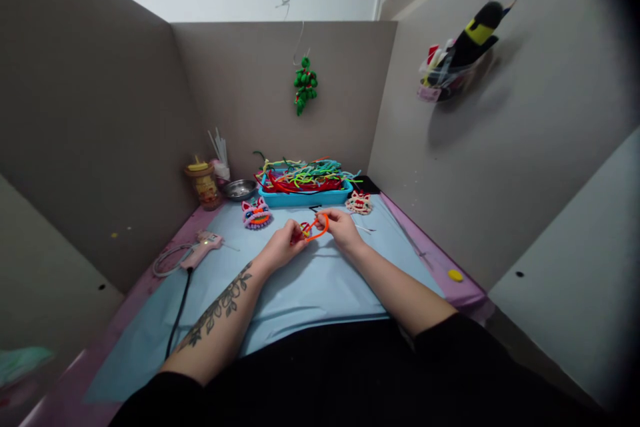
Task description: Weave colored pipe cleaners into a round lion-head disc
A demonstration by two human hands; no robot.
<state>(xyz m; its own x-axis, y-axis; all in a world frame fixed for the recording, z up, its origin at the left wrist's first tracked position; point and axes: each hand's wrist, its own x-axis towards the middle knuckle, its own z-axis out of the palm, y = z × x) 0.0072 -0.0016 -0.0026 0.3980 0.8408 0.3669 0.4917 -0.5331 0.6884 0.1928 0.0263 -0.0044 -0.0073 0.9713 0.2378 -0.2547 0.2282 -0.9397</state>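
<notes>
So both hands are pinched on a thin orange pipe cleaner (321,227) bent into a loop, held just above the light blue mat (310,287) mid-table. The left hand (284,248) grips the end with a small red-yellow bit, and the right hand (343,227) is closed on the other end. Right behind sits a blue plastic tray (300,201) stuffed with coloured pipe cleaners, with a pink glue gun (203,245) off to the left.

place: craft booth – grey partition walls (100,113) | tray of pipe cleaners (304,183) | glue gun (203,247) – blue mat (310,287)
</notes>
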